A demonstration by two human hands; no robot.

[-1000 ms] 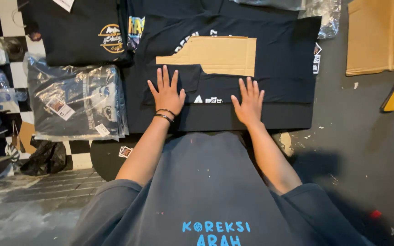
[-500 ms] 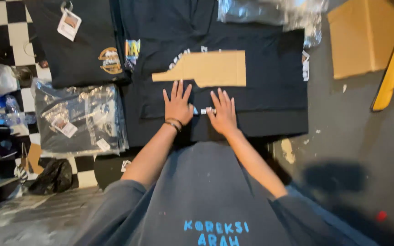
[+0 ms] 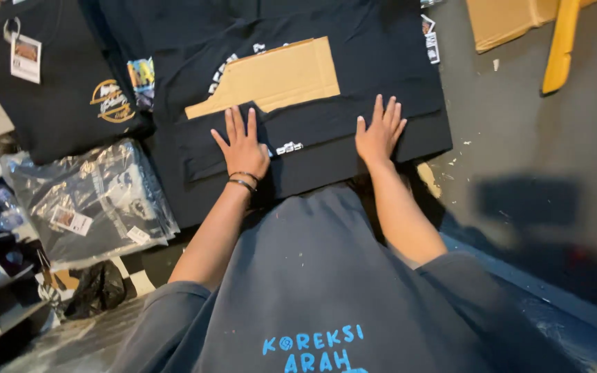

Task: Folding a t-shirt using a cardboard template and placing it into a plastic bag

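Observation:
A black T-shirt (image 3: 354, 83) lies spread on the floor with a tan cardboard folding board (image 3: 274, 77) on top of it. Its lower hem is folded up over the board's bottom edge. My left hand (image 3: 242, 146) presses flat on the left part of that fold, fingers spread, with dark bracelets at the wrist. My right hand (image 3: 380, 131) presses flat on the right part of the fold, fingers apart. Neither hand grips anything.
Another black T-shirt (image 3: 70, 103) with an orange print and a hang tag (image 3: 25, 58) lies at the left. Bagged shirts in clear plastic (image 3: 88, 200) sit below it. A black bag (image 3: 96, 289), flat cardboard (image 3: 502, 21) and a yellow bar (image 3: 561, 45) lie around on the grey floor.
My hands were close together at the middle of the fold half a second ago; now they have slid apart along it. The view has shifted and tilted.

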